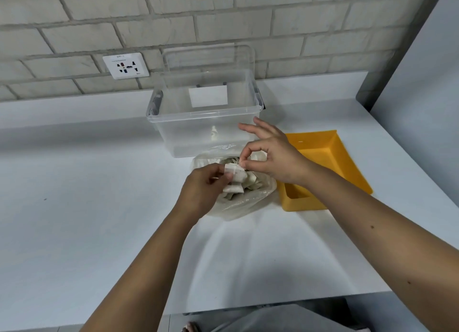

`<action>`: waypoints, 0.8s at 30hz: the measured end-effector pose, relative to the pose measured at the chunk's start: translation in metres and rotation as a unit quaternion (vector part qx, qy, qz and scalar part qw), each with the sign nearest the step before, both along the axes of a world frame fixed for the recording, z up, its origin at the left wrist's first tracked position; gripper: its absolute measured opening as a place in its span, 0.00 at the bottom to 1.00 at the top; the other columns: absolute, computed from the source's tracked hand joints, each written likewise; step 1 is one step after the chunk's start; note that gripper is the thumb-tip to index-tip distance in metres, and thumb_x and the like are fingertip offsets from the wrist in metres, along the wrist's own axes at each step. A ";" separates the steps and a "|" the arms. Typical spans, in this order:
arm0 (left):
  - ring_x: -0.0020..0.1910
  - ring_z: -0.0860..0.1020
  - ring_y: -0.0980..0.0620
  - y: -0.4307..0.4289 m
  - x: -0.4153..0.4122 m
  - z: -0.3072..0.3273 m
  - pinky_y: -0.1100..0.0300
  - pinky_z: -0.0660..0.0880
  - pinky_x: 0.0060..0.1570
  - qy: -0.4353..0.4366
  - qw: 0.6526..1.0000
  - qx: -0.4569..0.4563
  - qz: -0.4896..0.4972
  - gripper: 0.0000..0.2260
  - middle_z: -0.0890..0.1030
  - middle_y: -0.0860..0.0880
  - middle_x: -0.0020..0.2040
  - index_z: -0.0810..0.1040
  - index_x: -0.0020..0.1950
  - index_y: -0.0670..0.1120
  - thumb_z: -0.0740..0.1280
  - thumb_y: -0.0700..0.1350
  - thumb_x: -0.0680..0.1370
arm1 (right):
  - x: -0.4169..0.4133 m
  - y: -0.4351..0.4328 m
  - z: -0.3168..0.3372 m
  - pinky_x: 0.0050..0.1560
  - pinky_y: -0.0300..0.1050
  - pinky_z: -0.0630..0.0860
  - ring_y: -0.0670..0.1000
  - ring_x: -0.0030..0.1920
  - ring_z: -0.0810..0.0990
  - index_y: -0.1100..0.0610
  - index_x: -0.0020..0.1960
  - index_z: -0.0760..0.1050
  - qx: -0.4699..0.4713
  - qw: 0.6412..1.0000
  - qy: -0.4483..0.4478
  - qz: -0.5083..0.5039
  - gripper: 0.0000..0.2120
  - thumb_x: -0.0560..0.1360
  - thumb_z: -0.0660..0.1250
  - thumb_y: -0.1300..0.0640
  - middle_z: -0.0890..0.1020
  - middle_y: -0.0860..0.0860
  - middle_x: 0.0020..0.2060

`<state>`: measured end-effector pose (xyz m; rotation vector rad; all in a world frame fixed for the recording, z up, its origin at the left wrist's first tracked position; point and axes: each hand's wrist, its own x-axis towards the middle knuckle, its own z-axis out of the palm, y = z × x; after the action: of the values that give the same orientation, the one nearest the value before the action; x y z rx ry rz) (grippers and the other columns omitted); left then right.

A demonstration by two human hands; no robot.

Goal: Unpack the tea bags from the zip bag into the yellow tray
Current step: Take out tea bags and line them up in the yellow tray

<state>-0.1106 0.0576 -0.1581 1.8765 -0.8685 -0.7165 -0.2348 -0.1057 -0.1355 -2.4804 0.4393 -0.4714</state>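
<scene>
Zip bag [238, 205]: I see it lying open on the worktop [99, 182], just beside the yellow tray [347, 157], with tea bags [236, 188] heaped inside.
Left hand [201, 190]: fingers pinch 1 tea bag [234, 171] above the heap.
Right hand [275, 155]: thumb and forefinger pinch that tea bag's top corner; the other fingers are spread.
Handling: I judge each one light, soft and easily torn, so I'd grip the paper edge.

Yellow tray [340, 155], clear zip bag [238, 205] of whitish tea bags [236, 180] (white table [87, 207])
</scene>
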 end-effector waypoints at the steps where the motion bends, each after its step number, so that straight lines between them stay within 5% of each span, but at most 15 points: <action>1: 0.44 0.83 0.50 -0.001 0.000 0.000 0.57 0.78 0.49 0.018 1.000 -0.008 0.014 0.04 0.86 0.49 0.44 0.83 0.47 0.51 0.69 0.47 0.80 | 0.002 0.001 -0.002 0.75 0.54 0.50 0.47 0.77 0.51 0.47 0.43 0.82 0.000 1.000 -0.003 -0.003 0.03 0.73 0.72 0.49 0.66 0.43 0.73; 5: 0.39 0.86 0.48 -0.002 -0.003 0.009 0.58 0.83 0.46 0.214 0.973 -0.060 0.055 0.04 0.87 0.46 0.41 0.83 0.50 0.41 0.68 0.39 0.80 | 0.000 0.005 -0.002 0.73 0.47 0.58 0.46 0.74 0.61 0.48 0.49 0.82 0.047 0.998 -0.032 -0.040 0.04 0.74 0.72 0.53 0.71 0.45 0.69; 8: 0.43 0.87 0.45 -0.001 -0.001 0.010 0.59 0.83 0.45 0.270 0.959 -0.050 0.076 0.07 0.87 0.44 0.42 0.82 0.52 0.40 0.65 0.35 0.80 | -0.012 0.011 0.000 0.66 0.38 0.64 0.44 0.66 0.68 0.49 0.55 0.80 0.084 0.994 -0.064 -0.038 0.15 0.71 0.71 0.62 0.75 0.44 0.61; 14: 0.45 0.86 0.44 -0.003 0.000 0.006 0.61 0.83 0.46 0.297 0.951 -0.059 0.068 0.08 0.87 0.40 0.45 0.83 0.55 0.38 0.66 0.36 0.80 | -0.008 0.027 -0.010 0.62 0.41 0.65 0.42 0.54 0.67 0.46 0.47 0.81 0.073 0.996 -0.031 -0.032 0.15 0.63 0.79 0.45 0.75 0.45 0.48; 19: 0.50 0.86 0.45 -0.004 -0.003 0.010 0.57 0.82 0.51 0.340 0.938 -0.056 0.045 0.16 0.87 0.41 0.48 0.82 0.57 0.40 0.61 0.50 0.84 | 0.001 0.024 -0.018 0.60 0.51 0.67 0.35 0.49 0.66 0.47 0.39 0.80 0.051 0.994 -0.041 -0.087 0.07 0.69 0.75 0.45 0.77 0.45 0.43; 21: 0.48 0.86 0.46 -0.003 -0.004 0.013 0.56 0.83 0.50 0.320 0.945 -0.052 0.042 0.17 0.87 0.43 0.45 0.82 0.53 0.41 0.63 0.54 0.82 | 0.004 0.023 -0.015 0.58 0.47 0.66 0.38 0.47 0.67 0.47 0.39 0.79 0.040 0.995 -0.019 -0.087 0.08 0.68 0.76 0.45 0.77 0.44 0.42; 24: 0.42 0.86 0.49 -0.001 -0.001 0.014 0.61 0.82 0.40 0.259 0.960 -0.080 0.074 0.08 0.86 0.43 0.42 0.82 0.52 0.39 0.70 0.43 0.79 | 0.007 0.020 -0.006 0.46 0.35 0.68 0.39 0.41 0.72 0.50 0.42 0.81 0.077 0.994 -0.028 -0.075 0.07 0.70 0.75 0.48 0.77 0.42 0.39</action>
<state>-0.1118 0.0565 -0.1441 1.4877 -0.4294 -0.9558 -0.2275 -0.0853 -0.1417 -2.2910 0.6189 -0.5446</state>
